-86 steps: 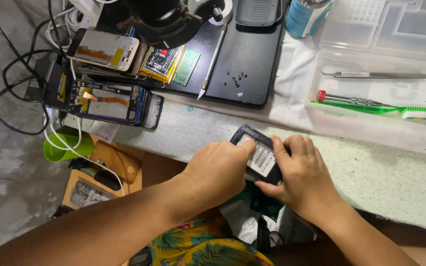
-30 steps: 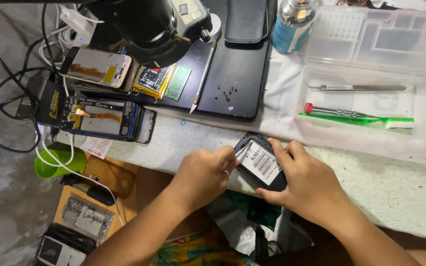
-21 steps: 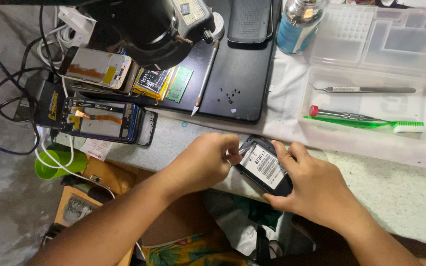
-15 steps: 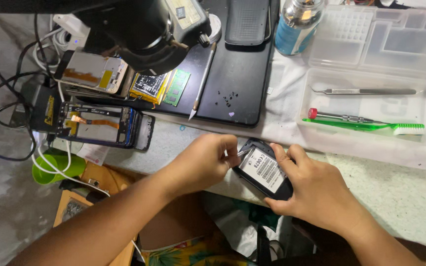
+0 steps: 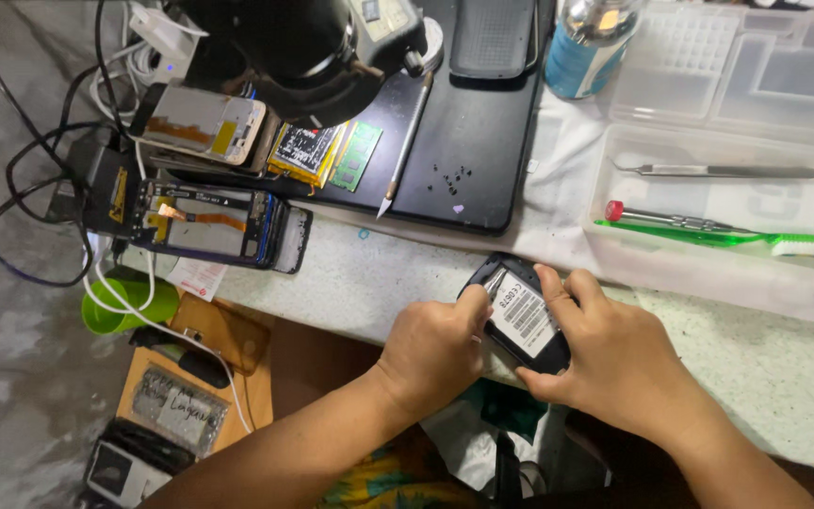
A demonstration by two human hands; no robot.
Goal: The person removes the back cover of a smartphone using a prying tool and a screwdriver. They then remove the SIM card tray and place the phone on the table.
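Observation:
A small black device [image 5: 517, 313] with a white label on its back lies tilted at the near edge of the speckled worktop [image 5: 774, 368]. My left hand [image 5: 435, 347] grips its left side, fingers curled against the edge. My right hand [image 5: 610, 356] holds its right side, with the index finger and thumb wrapped around the casing. Both hands hold it just over the table's front edge.
A black mat [image 5: 468, 141] carries several tiny screws [image 5: 449, 177] and a pen-like knife [image 5: 404, 151]. Opened phones [image 5: 204, 219] and cables lie at left under a microscope [image 5: 303, 52]. A clear tray [image 5: 708, 203] at right holds tweezers [image 5: 718, 171], a screwdriver and a green toothbrush [image 5: 708, 233].
My hands have turned and shifted the black device slightly right and forward along the table edge, regripping it. The view has moved a little.

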